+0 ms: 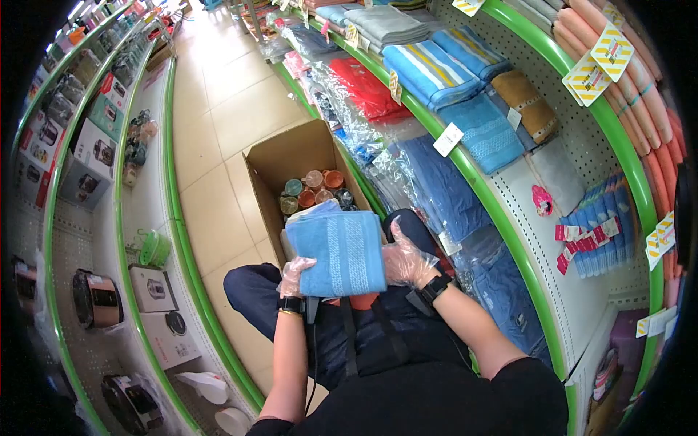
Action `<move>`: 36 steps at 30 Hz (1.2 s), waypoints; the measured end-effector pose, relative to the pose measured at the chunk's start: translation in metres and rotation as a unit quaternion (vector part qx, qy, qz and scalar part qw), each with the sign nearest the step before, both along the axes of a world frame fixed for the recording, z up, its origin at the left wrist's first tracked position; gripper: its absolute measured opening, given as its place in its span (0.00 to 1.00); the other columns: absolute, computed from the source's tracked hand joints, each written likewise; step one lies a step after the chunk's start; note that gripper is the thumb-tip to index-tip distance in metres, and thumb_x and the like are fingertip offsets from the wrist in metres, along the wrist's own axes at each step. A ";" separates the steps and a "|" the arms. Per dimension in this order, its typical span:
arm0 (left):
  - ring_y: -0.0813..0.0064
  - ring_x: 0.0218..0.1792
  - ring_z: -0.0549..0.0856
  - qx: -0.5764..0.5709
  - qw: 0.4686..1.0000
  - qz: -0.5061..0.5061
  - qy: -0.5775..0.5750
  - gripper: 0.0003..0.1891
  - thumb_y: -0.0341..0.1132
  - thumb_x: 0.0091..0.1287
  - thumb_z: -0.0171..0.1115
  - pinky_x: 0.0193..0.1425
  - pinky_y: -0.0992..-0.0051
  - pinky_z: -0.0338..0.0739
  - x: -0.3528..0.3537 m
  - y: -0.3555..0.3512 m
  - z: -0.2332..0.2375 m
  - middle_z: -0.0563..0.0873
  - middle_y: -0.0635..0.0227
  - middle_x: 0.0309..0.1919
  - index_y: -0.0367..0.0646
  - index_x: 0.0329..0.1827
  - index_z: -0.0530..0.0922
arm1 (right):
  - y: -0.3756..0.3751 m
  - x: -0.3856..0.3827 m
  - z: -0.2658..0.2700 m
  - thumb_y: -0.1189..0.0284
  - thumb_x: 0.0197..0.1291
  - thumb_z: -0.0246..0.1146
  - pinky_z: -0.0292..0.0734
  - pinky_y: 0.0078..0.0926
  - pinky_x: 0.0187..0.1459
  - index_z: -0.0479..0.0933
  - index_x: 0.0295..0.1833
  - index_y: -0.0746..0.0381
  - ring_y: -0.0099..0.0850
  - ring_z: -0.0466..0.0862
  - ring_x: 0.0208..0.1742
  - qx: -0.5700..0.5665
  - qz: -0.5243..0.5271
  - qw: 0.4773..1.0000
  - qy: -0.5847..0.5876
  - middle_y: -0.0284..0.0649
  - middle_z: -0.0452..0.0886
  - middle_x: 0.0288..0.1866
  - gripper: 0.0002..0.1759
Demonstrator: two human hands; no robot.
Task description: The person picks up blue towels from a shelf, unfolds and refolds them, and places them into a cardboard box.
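A folded blue towel (338, 254) with pale patterned bands is held over my lap, and lighter cloth shows at its upper left edge. My left hand (296, 276), in a clear plastic glove, is closed on the towel's left edge with the thumb on top. At the right edge my right hand (408, 260), gloved too, supports the towel; its thumb points up and its fingers are partly hidden. Just beyond the towel stands an open cardboard box (287, 156) with several coloured glass cups (314, 180) inside. The towel covers the near part of the box.
On the right, a green-edged shelf (502, 207) carries folded towels (482, 131) and a brown towel (525, 105). Bagged blue clothes (443, 185) lie on the level below. To the left, another shelf (182, 247) holds boxed appliances (163, 334) and a green basket (153, 248). Floor tiles (207, 145) run between.
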State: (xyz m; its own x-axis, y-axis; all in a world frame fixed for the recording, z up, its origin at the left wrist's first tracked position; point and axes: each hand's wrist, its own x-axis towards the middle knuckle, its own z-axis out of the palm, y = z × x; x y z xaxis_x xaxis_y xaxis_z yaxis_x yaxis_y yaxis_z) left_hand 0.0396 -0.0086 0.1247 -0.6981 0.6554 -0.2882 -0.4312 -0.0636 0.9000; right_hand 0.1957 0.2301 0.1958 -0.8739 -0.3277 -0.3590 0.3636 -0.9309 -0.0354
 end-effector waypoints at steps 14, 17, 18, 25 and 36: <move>0.77 0.31 0.78 0.016 0.990 0.042 -0.134 0.19 0.38 0.62 0.58 0.35 0.82 0.74 0.013 0.039 0.000 0.80 0.66 0.40 0.44 0.55 0.70 | 0.014 0.014 0.063 0.74 0.50 0.67 0.75 0.29 0.50 0.68 0.55 0.68 0.30 0.80 0.46 0.437 -0.155 0.886 -0.015 0.42 0.79 0.45 0.26; 0.76 0.31 0.78 0.024 0.967 0.217 -0.129 0.18 0.41 0.63 0.57 0.35 0.81 0.74 -0.006 0.031 -0.035 0.80 0.67 0.39 0.45 0.54 0.71 | 0.047 0.027 0.121 0.75 0.52 0.65 0.77 0.30 0.48 0.70 0.53 0.68 0.31 0.80 0.45 0.472 -0.238 0.848 -0.017 0.43 0.80 0.44 0.22; 0.75 0.32 0.78 0.039 0.959 0.233 -0.159 0.17 0.42 0.63 0.57 0.35 0.80 0.75 -0.021 0.019 -0.072 0.80 0.66 0.38 0.47 0.53 0.72 | 0.060 0.034 0.140 0.75 0.53 0.64 0.78 0.29 0.47 0.72 0.51 0.69 0.32 0.81 0.44 0.443 -0.277 0.853 -0.010 0.45 0.80 0.43 0.20; 0.75 0.25 0.78 0.000 0.949 0.257 -0.184 0.10 0.41 0.63 0.57 0.28 0.80 0.75 -0.031 0.015 -0.117 0.80 0.68 0.28 0.44 0.33 0.72 | 0.164 0.037 0.173 0.75 0.54 0.61 0.77 0.35 0.49 0.71 0.52 0.67 0.34 0.79 0.48 0.430 -0.559 0.708 -0.007 0.42 0.78 0.49 0.18; 0.75 0.26 0.77 0.010 0.943 0.262 -0.206 0.06 0.36 0.62 0.56 0.29 0.79 0.74 -0.030 0.012 -0.112 0.78 0.68 0.26 0.43 0.34 0.74 | 0.235 0.043 0.111 0.71 0.47 0.66 0.73 0.36 0.44 0.71 0.51 0.65 0.37 0.77 0.47 0.551 -0.459 0.668 -0.198 0.44 0.75 0.50 0.23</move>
State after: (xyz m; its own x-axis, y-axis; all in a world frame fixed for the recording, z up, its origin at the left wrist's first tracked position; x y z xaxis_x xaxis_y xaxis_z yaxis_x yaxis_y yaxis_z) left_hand 0.0092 0.0036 0.0127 -0.7587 0.2606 -0.5971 -0.6491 -0.3804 0.6587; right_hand 0.2386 0.4646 0.3067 -0.2910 0.9350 -0.2026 -0.1591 -0.2561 -0.9534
